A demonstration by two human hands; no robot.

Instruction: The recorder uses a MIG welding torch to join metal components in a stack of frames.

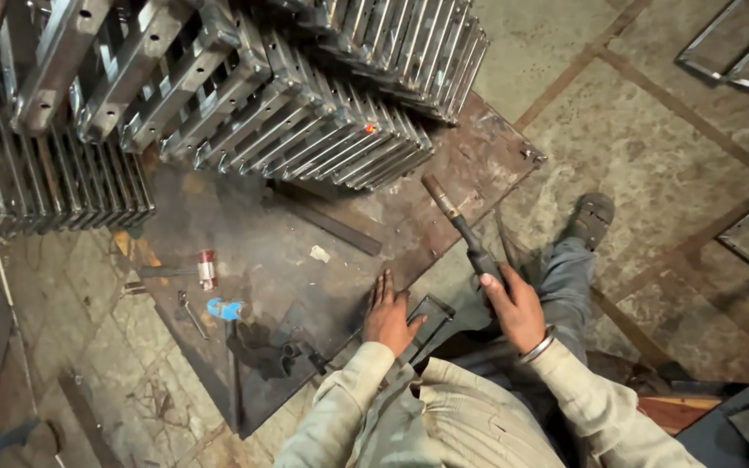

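Stone floor, steel plate [322, 217] laid flat, frames [305, 113] stacked behind. Left hand [389, 316] flat, fingers spread beside bracket [431, 312]. Right hand [513, 305] fingers closed round torch [465, 230], nozzle raised off plate. Best to press bracket firm, steady torch wrist.

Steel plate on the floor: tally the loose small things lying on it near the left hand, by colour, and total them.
On the steel plate, near the left hand:
Red and silver canister: 1
Blue object: 1
White scrap: 1
Dark clamp-like tool: 1
Total: 4
The right hand holds the welding torch, not counted.
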